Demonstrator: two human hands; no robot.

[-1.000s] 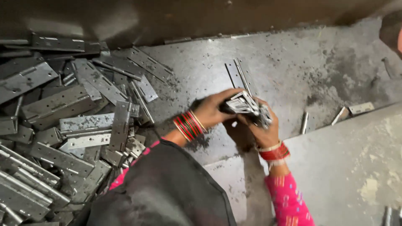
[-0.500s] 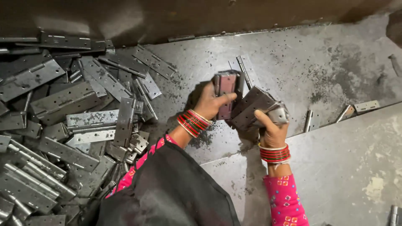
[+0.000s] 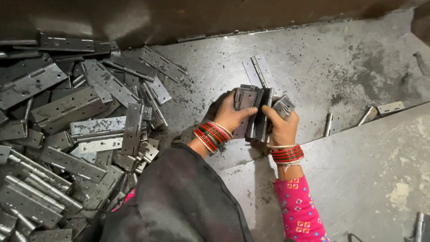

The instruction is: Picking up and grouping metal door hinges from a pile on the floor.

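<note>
**Both hands clamped on a stack of hinges**

Squarely at the centre of the frame, the left hand (image 3: 233, 117) and the right hand (image 3: 281, 125) grip one bundle of dark grey steel butt hinges (image 3: 255, 112), held on edge just above the scuffed grey metal sheet (image 3: 340, 71). Left fingers curl over the bundle's top left corner with the thumb pressed across its face; right fingers wrap its right side, closed tight. Red and green bangles (image 3: 210, 134) ring the left wrist, and red ones sit above a pink patterned sleeve (image 3: 298, 210). Just above the bundle, one open hinge (image 3: 257, 69) lies flat. Filling the left side of the frame is a loose heap of long grey hinges (image 3: 67, 125). Right of the hands lie two small pins (image 3: 349, 121).
</note>
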